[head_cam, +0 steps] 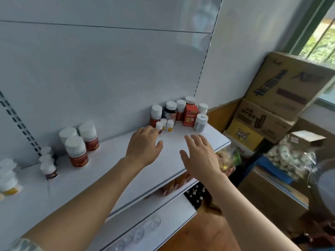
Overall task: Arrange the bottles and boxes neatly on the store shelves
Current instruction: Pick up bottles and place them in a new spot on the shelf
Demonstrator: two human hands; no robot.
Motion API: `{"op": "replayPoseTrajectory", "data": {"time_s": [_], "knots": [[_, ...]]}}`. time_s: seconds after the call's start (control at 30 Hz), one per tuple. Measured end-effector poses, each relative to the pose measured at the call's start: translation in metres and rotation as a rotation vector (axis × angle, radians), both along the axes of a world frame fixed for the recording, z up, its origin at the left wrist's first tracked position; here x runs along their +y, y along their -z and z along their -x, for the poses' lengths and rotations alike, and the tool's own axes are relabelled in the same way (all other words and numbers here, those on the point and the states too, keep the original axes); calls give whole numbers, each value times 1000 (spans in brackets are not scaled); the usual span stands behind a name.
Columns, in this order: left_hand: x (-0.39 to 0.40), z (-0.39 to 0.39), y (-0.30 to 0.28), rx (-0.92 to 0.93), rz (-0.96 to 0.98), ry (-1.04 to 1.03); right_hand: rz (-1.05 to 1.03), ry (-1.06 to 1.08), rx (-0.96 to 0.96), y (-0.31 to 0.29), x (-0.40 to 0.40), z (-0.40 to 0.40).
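White shelf (112,171) carries capped bottles (171,110) and a red box (190,115) clustered at its far right end; left hand (145,145) and right hand (201,156) hover over it, fingers spread, holding nothing.

— Where does everything sit on your shelf (112,160)?

— At the far right end, against the back panel, a cluster of bottles (174,110) with a box (190,115) standing among them; three small bottles (164,125) stand in front of that cluster. My left hand (145,147) is just beside those small ones, my right hand (201,156) to its right, near the shelf's front edge.

— And further left?

— Three larger bottles (79,145) together, then a row of little ones (48,163) running back to front (more at the far left edge). Stacked cartons (272,98) stand right of the shelf.
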State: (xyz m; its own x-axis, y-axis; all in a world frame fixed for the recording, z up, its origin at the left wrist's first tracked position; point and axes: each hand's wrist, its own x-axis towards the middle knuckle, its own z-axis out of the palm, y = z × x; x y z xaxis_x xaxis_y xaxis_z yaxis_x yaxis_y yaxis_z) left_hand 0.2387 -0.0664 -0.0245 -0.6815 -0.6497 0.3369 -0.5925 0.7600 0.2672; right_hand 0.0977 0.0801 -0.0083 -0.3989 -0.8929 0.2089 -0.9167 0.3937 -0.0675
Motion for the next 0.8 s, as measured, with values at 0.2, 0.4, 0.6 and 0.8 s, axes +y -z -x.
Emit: {"op": "replayPoseTrajectory", "data": {"time_s": [0.2, 0.4, 0.6, 0.8], "knots": [[-47, 60, 17, -15, -31, -61, 18, -91, -11, 8, -68, 72], [-79, 97, 38, -54, -115, -186, 11, -251, -119, 32, -131, 124], [-85, 116, 53, -43, -170, -332, -30, -430, -174, 58, -177, 148], [-81, 128, 59, 35, -164, -408, 79, -533, -235, 75, -196, 161]]}}
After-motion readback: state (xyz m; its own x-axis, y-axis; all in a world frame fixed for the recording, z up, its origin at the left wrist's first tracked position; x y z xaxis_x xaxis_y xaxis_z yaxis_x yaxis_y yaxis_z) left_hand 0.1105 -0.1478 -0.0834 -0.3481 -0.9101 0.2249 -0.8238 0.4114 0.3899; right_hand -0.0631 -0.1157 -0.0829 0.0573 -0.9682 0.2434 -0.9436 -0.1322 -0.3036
